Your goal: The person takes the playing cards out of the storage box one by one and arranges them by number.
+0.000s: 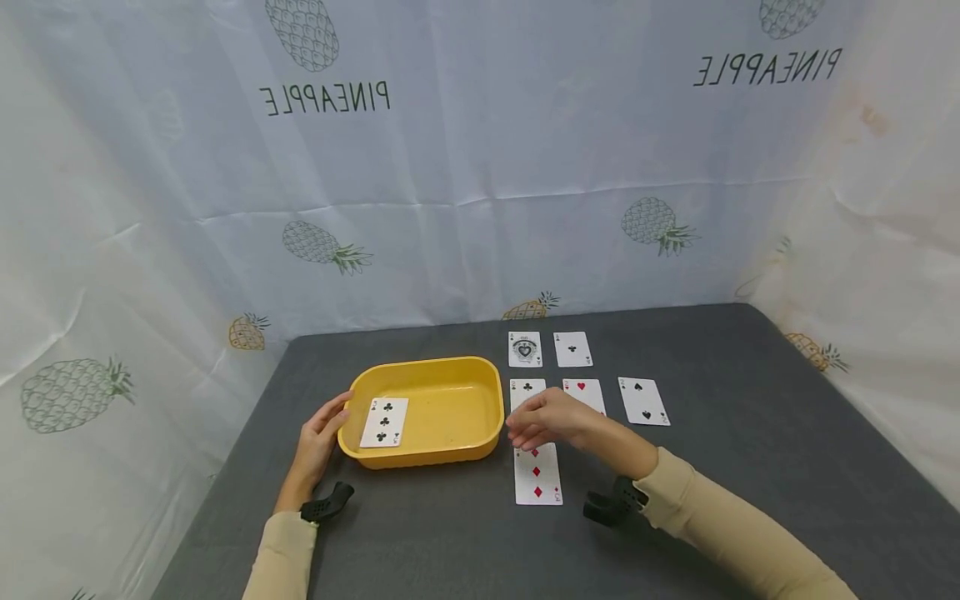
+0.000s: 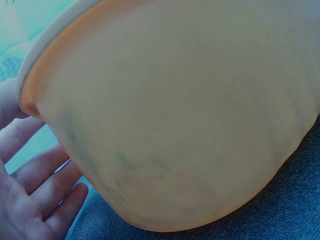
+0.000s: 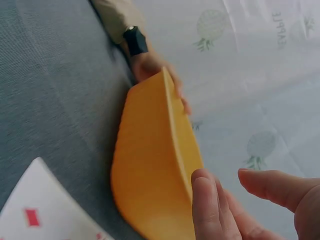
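My left hand [image 1: 318, 442] grips the left rim of a yellow tray [image 1: 450, 455], thumb and forefinger at the rim, other fingers loosely spread beside its wall in the left wrist view. Inside the tray, at its left, lies a three of clubs [image 1: 384, 422]. My right hand [image 1: 551, 419] hovers just right of the tray with bent fingers and thumb apart, holding nothing. Below it lies a diamonds card [image 1: 537, 483], its top partly covered. Behind the hand are a clubs card [image 1: 527, 390] and a hearts card [image 1: 583, 392], both partly hidden.
A two of spades [image 1: 643, 402] lies to the right. Farther back are an ornate card [image 1: 525, 349] and an ace of clubs [image 1: 573, 349]. The dark grey table [image 1: 450, 542] meets a pineapple-printed curtain [image 1: 465, 250] at the back and sides.
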A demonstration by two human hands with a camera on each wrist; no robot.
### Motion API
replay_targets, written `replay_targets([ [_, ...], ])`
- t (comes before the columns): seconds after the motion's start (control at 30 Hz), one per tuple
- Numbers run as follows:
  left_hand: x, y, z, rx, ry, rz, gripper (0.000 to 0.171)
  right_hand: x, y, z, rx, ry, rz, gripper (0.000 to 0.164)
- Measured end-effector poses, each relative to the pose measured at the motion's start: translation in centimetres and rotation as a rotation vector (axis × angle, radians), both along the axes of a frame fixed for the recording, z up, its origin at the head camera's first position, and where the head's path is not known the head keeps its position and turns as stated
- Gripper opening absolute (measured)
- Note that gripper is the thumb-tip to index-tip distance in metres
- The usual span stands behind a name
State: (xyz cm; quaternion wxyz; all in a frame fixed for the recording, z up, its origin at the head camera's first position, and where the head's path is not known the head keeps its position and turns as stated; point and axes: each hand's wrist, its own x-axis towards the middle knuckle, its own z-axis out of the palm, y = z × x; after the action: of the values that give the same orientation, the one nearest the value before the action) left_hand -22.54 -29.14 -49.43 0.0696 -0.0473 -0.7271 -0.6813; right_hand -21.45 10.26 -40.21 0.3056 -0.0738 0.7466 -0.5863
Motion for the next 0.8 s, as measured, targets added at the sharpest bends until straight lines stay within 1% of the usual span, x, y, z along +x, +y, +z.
replay_targets([
  [0.2, 0.0, 0.0, -0.1, 0.01, 0.005, -0.003, 0.044, -0.8, -3.0, 1.4, -0.007, 0.014, -0.001, 0.035],
  [0.4, -0.1, 0.0, 0.0, 0.021, 0.012, 0.001, 0.045, -1.8, -5.4, 1.8, -0.024, -0.001, -0.036, 0.032],
  [0.57, -0.1, 0.1, 0.3, 0.015, -0.009, 0.002, 0.049, -2.2, -7.2, 1.1, -0.102, -0.019, -0.042, 0.034],
  [0.7, -0.1, 0.0, 0.4, 0.008, -0.016, -0.014, 0.051, -2.2, -8.0, 0.0, -0.174, -0.013, -0.001, 0.032],
  [0.8, 0.0, -0.1, 0.3, 0.013, -0.003, -0.022, 0.05, -2.0, -8.5, -0.9, -0.238, -0.019, 0.027, 0.03],
])
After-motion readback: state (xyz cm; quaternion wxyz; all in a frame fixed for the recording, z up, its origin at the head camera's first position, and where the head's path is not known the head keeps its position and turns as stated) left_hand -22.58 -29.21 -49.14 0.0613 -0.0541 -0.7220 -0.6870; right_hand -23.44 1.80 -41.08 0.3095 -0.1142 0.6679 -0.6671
